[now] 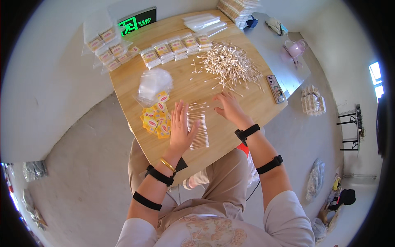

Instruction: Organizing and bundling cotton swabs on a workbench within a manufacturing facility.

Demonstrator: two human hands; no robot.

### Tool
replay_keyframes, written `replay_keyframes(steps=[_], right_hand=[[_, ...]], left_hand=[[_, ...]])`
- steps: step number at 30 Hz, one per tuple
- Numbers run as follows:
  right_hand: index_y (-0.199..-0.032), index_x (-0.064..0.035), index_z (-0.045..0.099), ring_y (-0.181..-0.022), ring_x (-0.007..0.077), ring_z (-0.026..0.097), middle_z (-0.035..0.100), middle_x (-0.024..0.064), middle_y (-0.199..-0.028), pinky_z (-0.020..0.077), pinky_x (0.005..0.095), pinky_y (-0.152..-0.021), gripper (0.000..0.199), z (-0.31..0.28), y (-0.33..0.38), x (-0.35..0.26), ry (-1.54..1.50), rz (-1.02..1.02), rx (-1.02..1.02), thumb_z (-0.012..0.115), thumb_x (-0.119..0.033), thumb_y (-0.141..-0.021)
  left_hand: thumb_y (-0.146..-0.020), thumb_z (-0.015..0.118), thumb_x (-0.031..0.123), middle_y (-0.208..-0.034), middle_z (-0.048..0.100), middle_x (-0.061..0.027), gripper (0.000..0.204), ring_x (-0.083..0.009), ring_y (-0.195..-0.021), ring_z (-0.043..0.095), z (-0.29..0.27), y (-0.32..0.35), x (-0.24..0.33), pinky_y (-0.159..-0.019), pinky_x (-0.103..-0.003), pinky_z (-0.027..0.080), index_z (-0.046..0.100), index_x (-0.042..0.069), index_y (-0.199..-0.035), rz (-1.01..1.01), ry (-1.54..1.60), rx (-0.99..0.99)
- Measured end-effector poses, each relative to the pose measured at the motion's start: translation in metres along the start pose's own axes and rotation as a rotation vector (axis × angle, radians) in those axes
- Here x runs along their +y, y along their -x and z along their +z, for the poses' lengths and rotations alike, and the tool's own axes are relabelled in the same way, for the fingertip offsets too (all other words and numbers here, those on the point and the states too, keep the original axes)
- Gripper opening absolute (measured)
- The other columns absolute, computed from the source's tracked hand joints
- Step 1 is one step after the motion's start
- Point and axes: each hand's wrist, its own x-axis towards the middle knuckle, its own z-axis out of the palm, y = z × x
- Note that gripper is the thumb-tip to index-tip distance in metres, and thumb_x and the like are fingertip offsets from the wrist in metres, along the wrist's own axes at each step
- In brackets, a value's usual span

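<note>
My left hand (pixel 180 125) lies with its fingers stretched out along the left side of a neat row of cotton swabs (pixel 199 132) laid side by side on the table. Its thumb reaches over the row's edge. A few looser swabs (pixel 198 106) lie at the far end of this row. To the right, my right hand (pixel 231 108) hovers with fingers bent and the thumb apart, nothing visible between them. Just beyond it spreads a big heap of loose swabs (pixel 230 64). Yellow printed cards (pixel 157 119) are scattered left of my left hand.
Clear plastic bags (pixel 154 84) lie beyond the cards. Filled swab packs (pixel 175 48) line the far side, with more packs (pixel 108 47) stacked at the far left. Plastic sleeves (pixel 201 21) rest at the back. A phone (pixel 275 88) lies by the table's right edge.
</note>
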Motion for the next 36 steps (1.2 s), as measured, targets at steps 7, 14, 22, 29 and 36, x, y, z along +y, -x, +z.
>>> replay_keyframes(steps=[7, 14, 22, 29, 36], right_hand=[[-0.111, -0.0017, 0.061, -0.093, 0.0322, 0.063, 0.061, 0.0158, -0.102, 0.0526, 0.038, -0.078, 0.029, 0.034, 0.009, -0.017, -0.244, 0.193, 0.054, 0.065, -0.004, -0.082], [-0.115, -0.0019, 0.061, -0.087, 0.0279, 0.064, 0.061, 0.0147, -0.098, 0.0535, 0.0344, -0.077, 0.031, 0.05, 0.017, -0.032, -0.413, 0.111, 0.242, 0.058, 0.003, -0.085], [-0.1, -0.0048, 0.064, -0.091, 0.0322, 0.06, 0.06, 0.0138, -0.091, 0.0498, 0.0395, -0.077, 0.017, 0.046, 0.049, -0.035, -0.448, 0.22, 0.303, 0.058, -0.002, -0.085], [-0.09, 0.0004, 0.061, -0.082, 0.0304, 0.06, 0.062, 0.017, -0.086, 0.0474, 0.0357, -0.072, 0.011, 0.044, 0.035, -0.025, -0.592, 0.433, 0.231, 0.057, -0.009, -0.088], [-0.087, 0.0015, 0.06, -0.08, 0.0323, 0.061, 0.063, 0.0191, -0.085, 0.0469, 0.0388, -0.072, 0.025, 0.04, 0.035, -0.018, -0.617, 0.415, 0.175, 0.05, -0.021, -0.092]], left_hand=[[-0.098, 0.037, 0.058, -0.16, 0.021, -0.0167, 0.079, -0.0306, -0.151, 0.011, 0.007, -0.01, -0.007, -0.122, -0.051, 0.003, 0.026, 0.001, -0.152, 0.002, -0.835, -0.248], [-0.097, 0.033, 0.061, -0.162, 0.018, -0.0133, 0.083, -0.0255, -0.152, 0.01, 0.01, -0.006, -0.005, -0.121, -0.053, 0.002, 0.018, 0.004, -0.155, 0.157, -0.852, -0.259], [-0.097, 0.034, 0.062, -0.162, 0.02, -0.0094, 0.082, -0.0233, -0.151, 0.013, 0.011, -0.015, -0.009, -0.121, -0.055, 0.002, 0.02, 0.006, -0.155, 0.202, -0.884, -0.371], [-0.096, 0.033, 0.064, -0.161, 0.023, -0.0099, 0.083, -0.0236, -0.151, 0.014, 0.013, -0.019, -0.015, -0.12, -0.056, 0.003, 0.024, 0.005, -0.154, 0.253, -0.883, -0.312], [-0.095, 0.028, 0.069, -0.162, 0.021, -0.0068, 0.087, -0.0192, -0.151, 0.012, 0.01, -0.038, -0.019, -0.121, -0.055, 0.002, 0.021, 0.007, -0.155, 0.224, -1.029, -0.404]])
